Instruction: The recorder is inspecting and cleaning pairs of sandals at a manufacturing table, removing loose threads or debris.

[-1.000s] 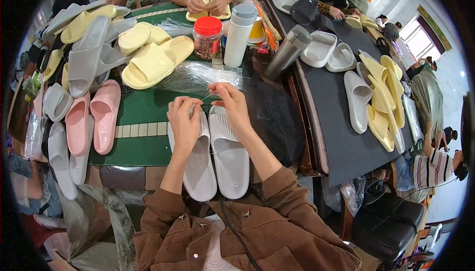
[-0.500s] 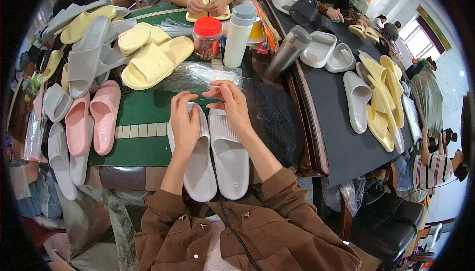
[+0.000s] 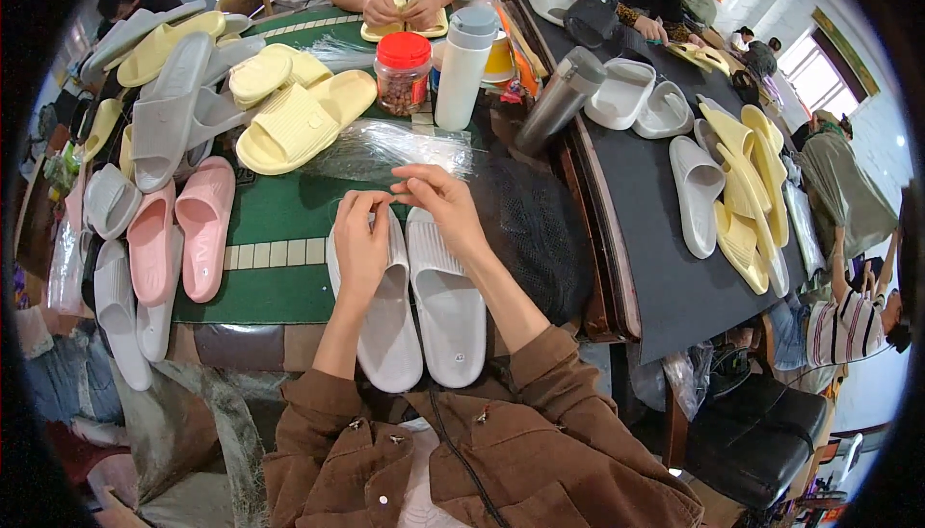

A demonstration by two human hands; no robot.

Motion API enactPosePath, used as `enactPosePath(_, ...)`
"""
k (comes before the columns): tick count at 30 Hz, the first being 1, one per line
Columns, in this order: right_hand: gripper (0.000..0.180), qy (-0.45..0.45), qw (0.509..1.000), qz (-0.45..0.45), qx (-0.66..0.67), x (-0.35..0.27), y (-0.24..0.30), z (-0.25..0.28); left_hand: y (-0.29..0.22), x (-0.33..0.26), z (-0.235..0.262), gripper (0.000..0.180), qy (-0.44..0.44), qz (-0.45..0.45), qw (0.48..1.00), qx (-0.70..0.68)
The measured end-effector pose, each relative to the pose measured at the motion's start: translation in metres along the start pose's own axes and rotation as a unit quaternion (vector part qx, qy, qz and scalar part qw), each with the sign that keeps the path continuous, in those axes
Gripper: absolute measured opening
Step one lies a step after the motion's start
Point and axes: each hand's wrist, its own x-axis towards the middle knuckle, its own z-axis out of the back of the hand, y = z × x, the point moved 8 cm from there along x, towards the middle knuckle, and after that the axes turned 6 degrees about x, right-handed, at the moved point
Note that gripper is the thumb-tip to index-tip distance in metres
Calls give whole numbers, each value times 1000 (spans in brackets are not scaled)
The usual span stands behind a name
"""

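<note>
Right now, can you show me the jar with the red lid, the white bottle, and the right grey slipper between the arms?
Jar (image 3: 402, 79): head view, on its clear side below the lid.
White bottle (image 3: 464, 75): head view, on its body.
Right grey slipper (image 3: 450, 303): head view, on its insole.

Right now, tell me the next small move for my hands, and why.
Probably lower the left hand and right hand slightly toward the strapped ends of the grey slippers: the hands nearly meet over those ends, and the pair lies side by side, heels toward you. Anything pinched between the fingers is too fine to make out.
</note>
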Motion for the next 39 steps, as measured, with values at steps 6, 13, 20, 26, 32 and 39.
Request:
enactPosePath(6,24,-41,996,-46,67,-2,1,1,3,0,-1,9,-1,-2,1000,-8)
enactPosePath(13,23,-95,983,5,158,0,10,16,1,0,-2,9,8,12,1000,-5)
enactPosePath(20,20,-113,984,24,132,-4,22,13,3,-1,1,8,-1,18,1000,-14)
enactPosePath(26,21,-120,982,85,119,-20,49,15,1,0,0,8,-4,11,1000,-13)
enactPosePath(32,20,-116,980,115,113,-45,91,11,0,0,0,7,-11,-4,1000,-1)
enactPosePath(39,19,-123,977,159,74,-69,125,7,2,-2,0,10,-9,-8,1000,-20)
